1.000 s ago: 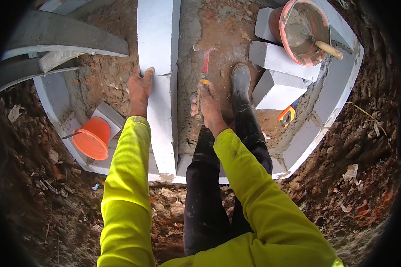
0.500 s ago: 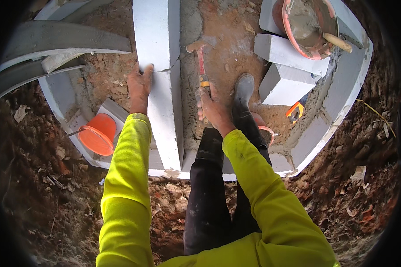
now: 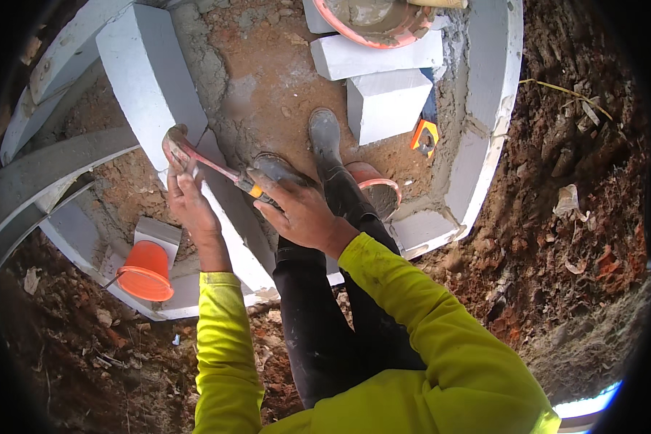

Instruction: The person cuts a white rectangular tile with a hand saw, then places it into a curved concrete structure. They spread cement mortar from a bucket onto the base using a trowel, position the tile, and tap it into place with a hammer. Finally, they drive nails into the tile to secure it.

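A long white block (image 3: 146, 94) stands on edge inside a ring of white blocks (image 3: 493, 108). My left hand (image 3: 188, 202) rests against the block's near end, fingers touching the head of a red-handled hammer (image 3: 206, 163). My right hand (image 3: 300, 213) grips the hammer's handle near its orange collar. The hammer head lies against the block's lower edge. Both arms wear yellow sleeves. My black boots (image 3: 324, 137) stand on the dirt floor within the ring.
Two loose white blocks (image 3: 387, 101) lie ahead, with an orange pan of mortar (image 3: 372, 22) on them. An orange bucket (image 3: 146, 271) sits on the ring wall at left. An orange tool (image 3: 424, 136) lies by the blocks. Red soil surrounds the ring.
My right hand lifted the hammer from the ground and swung its head over to the block by my left hand. The view shifted, so the block now appears tilted.
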Available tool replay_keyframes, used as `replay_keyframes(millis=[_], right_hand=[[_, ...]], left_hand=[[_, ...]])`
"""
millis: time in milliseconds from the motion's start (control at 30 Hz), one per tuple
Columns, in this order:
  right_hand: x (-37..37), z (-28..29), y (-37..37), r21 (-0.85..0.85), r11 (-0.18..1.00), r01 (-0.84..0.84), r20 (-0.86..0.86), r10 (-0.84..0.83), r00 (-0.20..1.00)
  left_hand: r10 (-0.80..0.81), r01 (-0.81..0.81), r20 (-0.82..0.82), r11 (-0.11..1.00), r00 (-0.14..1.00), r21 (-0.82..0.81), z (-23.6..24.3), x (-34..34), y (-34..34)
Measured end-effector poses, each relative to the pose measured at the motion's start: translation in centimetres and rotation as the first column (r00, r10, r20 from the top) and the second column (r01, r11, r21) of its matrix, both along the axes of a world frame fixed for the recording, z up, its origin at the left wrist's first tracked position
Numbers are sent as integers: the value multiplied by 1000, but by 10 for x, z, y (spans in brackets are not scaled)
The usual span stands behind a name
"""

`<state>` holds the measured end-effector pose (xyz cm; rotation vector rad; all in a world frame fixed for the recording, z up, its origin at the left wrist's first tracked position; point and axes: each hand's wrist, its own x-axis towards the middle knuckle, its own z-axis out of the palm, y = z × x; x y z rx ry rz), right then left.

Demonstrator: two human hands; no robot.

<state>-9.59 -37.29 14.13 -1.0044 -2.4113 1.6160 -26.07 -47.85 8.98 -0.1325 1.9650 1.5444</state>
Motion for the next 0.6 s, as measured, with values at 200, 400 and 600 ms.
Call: replay_keyframes(millis=[200, 400, 600], right_hand=[[96, 29, 16, -295, 919, 261, 56, -257, 965], [298, -120, 13, 196, 976, -97, 753, -87, 652], [366, -191, 47, -52, 920, -389, 810, 266, 522]], left_hand=[[142, -206, 520, 976, 842, 67, 60, 107, 43], [148, -83, 542, 986, 827, -143, 52, 123, 27], [132, -25, 540, 979, 831, -201, 38, 128, -4]])
